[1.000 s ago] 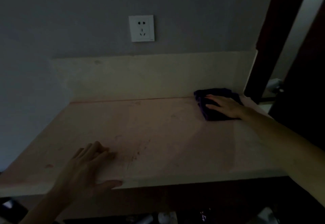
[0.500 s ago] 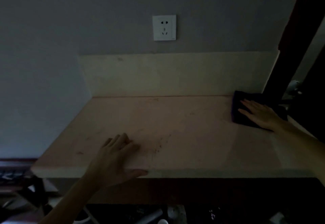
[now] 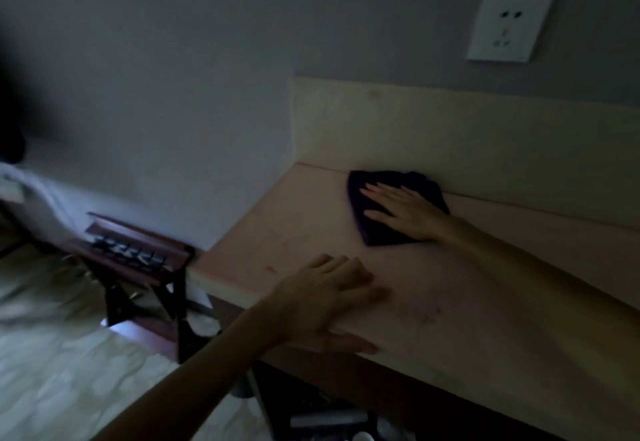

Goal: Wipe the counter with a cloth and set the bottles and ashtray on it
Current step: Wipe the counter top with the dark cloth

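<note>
The grey wall (image 3: 173,59) fills the upper half of the frame, and a white socket (image 3: 508,27) sits on it at the upper right. Below it the pale counter (image 3: 485,302) runs from the middle of the frame to the right edge, with a low back panel (image 3: 450,135) standing along its far side. At the lower left there is a dark wooden folding stand (image 3: 138,260) on a light floor (image 3: 52,371).

The dark cloth (image 3: 360,194) lies flat on the counter in the far corner, just beside the back panel, a little right of the frame's middle. The right hand (image 3: 398,210) presses on top of it with straight, spread fingers; it does not pinch or curl around the cloth. The left hand (image 3: 329,302) rests on the front edge of the counter, lower in the frame, with the fingers lying flat on the top and the thumb along the edge. It holds nothing.

I judge that the wiping is in hand and not finished: small reddish marks are visible on the surface near the left hand. No bottle and no ashtray stand on the counter. Some unclear objects lie in the dark under it, at the bottom of the frame, but I cannot tell what they are. So the setting of the bottles and ashtray is not yet done.
</note>
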`<state>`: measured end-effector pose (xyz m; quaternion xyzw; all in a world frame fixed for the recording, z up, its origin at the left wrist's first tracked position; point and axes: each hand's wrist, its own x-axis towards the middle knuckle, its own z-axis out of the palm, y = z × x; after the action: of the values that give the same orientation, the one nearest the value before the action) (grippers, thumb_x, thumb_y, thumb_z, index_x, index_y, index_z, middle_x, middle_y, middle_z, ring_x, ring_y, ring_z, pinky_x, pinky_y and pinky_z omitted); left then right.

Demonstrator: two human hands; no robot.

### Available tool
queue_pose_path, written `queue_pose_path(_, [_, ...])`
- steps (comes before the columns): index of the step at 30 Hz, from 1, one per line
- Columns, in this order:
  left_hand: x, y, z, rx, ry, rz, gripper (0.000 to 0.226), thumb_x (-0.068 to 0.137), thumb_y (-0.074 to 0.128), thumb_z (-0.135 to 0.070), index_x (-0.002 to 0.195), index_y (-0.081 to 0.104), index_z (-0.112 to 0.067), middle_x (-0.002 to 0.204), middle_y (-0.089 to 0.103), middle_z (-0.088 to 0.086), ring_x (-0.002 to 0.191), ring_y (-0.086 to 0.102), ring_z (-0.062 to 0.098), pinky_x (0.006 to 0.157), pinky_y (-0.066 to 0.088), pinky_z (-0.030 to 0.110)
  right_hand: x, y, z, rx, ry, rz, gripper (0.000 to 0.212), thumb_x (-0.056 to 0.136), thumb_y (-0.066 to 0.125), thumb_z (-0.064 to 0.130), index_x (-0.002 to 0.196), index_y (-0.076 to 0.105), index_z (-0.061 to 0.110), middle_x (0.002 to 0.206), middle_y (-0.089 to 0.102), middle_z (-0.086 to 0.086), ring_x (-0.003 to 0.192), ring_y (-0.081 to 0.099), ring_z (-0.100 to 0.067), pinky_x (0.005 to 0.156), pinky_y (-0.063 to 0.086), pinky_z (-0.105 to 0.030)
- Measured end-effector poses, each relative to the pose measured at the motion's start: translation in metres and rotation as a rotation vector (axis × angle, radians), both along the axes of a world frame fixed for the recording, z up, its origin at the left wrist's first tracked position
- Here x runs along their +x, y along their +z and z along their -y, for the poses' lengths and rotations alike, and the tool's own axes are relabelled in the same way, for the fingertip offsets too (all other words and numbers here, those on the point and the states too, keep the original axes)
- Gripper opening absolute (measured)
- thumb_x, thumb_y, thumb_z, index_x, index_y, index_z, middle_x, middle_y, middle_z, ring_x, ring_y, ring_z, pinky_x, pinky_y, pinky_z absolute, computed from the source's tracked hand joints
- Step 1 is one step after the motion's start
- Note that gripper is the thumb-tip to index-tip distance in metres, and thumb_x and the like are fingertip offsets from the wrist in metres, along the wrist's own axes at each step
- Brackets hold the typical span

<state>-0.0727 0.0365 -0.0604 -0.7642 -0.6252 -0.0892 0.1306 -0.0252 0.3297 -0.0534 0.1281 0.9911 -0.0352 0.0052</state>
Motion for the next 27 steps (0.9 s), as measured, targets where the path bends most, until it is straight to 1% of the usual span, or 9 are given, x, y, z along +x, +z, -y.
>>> queue_pose_path(3, [-0.002, -0.003, -0.001, 0.004, 0.002, -0.005, 0.075, 0.088, 0.039, -0.076, 0.147, 0.042, -0.030, 0.135, 0.050, 0.003, 0.115, 0.050, 0.023, 0.092, 0.039, 0.037, -0.090, 0.000, 0.036, 0.005, 0.160, -0.009, 0.071, 0.092, 0.015, 0.070, 0.155, 0.008, 0.037, 0.164, 0.006, 0.014, 0.151, 0.004, -0.006, 0.121, 0.004, -0.042])
queue_pose_path(6, [-0.003, -0.005, -0.003, -0.010, -0.012, 0.002, 0.074, 0.088, 0.041, -0.074, 0.147, 0.042, -0.030, 0.134, 0.049, 0.005, 0.113, 0.050, 0.024, 0.094, 0.037, 0.036, -0.148, 0.001, 0.073, 0.004, 0.316, -0.006, 0.071, 0.092, 0.016, 0.070, 0.155, 0.009, 0.036, 0.164, 0.008, 0.012, 0.151, 0.005, -0.008, 0.121, 0.005, -0.045])
queue_pose_path(10, [-0.005, -0.006, -0.004, -0.029, 0.006, -0.053, 0.073, 0.087, 0.047, -0.071, 0.146, 0.042, -0.028, 0.137, 0.046, 0.006, 0.115, 0.048, 0.024, 0.098, 0.036, 0.037, -0.177, 0.000, 0.099, -0.010, 0.472, -0.037, 0.070, 0.092, 0.017, 0.070, 0.152, 0.019, 0.036, 0.162, 0.019, 0.012, 0.150, 0.013, -0.009, 0.121, 0.007, -0.046])
queue_pose_path(13, [-0.004, -0.008, -0.004, -0.014, -0.001, -0.028, 0.074, 0.087, 0.047, -0.072, 0.147, 0.042, -0.029, 0.137, 0.048, 0.006, 0.116, 0.049, 0.024, 0.097, 0.038, 0.038, -0.169, 0.000, 0.095, -0.030, 0.487, -0.057, 0.069, 0.092, 0.019, 0.071, 0.152, 0.020, 0.036, 0.161, 0.021, 0.011, 0.150, 0.015, -0.009, 0.121, 0.007, -0.047])
queue_pose_path(16, [-0.001, -0.008, -0.002, 0.008, 0.000, -0.040, 0.076, 0.088, 0.044, -0.075, 0.150, 0.039, -0.031, 0.138, 0.050, 0.004, 0.118, 0.051, 0.023, 0.094, 0.038, 0.036, -0.137, 0.000, 0.074, -0.028, 0.421, -0.039, 0.071, 0.090, 0.019, 0.074, 0.152, 0.013, 0.040, 0.163, 0.012, 0.013, 0.151, 0.008, -0.008, 0.120, 0.003, -0.046])
queue_pose_path(19, [0.001, -0.007, -0.001, 0.005, 0.021, -0.068, 0.076, 0.087, 0.042, -0.076, 0.149, 0.040, -0.031, 0.138, 0.051, 0.003, 0.117, 0.053, 0.023, 0.093, 0.040, 0.037, -0.079, 0.000, 0.033, -0.008, 0.303, -0.033, 0.070, 0.090, 0.019, 0.074, 0.152, 0.011, 0.042, 0.163, 0.009, 0.015, 0.151, 0.005, -0.007, 0.120, 0.001, -0.046])
queue_pose_path(21, [0.007, -0.006, -0.004, 0.010, 0.047, -0.093, 0.076, 0.086, 0.041, -0.078, 0.144, 0.046, -0.029, 0.131, 0.055, 0.004, 0.110, 0.055, 0.024, 0.089, 0.041, 0.037, -0.029, 0.001, 0.000, 0.001, 0.210, -0.033, 0.070, 0.090, 0.018, 0.074, 0.152, 0.010, 0.044, 0.163, 0.007, 0.017, 0.151, 0.004, -0.006, 0.120, 0.000, -0.045])
queue_pose_path(24, [0.020, -0.005, -0.009, 0.046, 0.072, -0.108, 0.075, 0.082, 0.045, -0.081, 0.130, 0.058, -0.024, 0.116, 0.059, 0.006, 0.099, 0.056, 0.027, 0.084, 0.044, 0.039, 0.056, 0.004, -0.039, -0.007, 0.073, -0.029, 0.071, 0.087, 0.014, 0.078, 0.151, 0.007, 0.047, 0.162, 0.005, 0.020, 0.150, 0.002, -0.004, 0.119, -0.002, -0.045])
queue_pose_path(27, [0.023, -0.006, -0.009, 0.099, 0.053, -0.092, 0.075, 0.082, 0.049, -0.079, 0.124, 0.064, -0.019, 0.113, 0.061, 0.007, 0.097, 0.058, 0.030, 0.082, 0.045, 0.040, 0.153, 0.004, -0.067, -0.009, -0.094, -0.025, 0.072, 0.084, 0.011, 0.082, 0.149, 0.005, 0.052, 0.161, 0.004, 0.023, 0.149, 0.002, -0.001, 0.119, -0.002, -0.045])
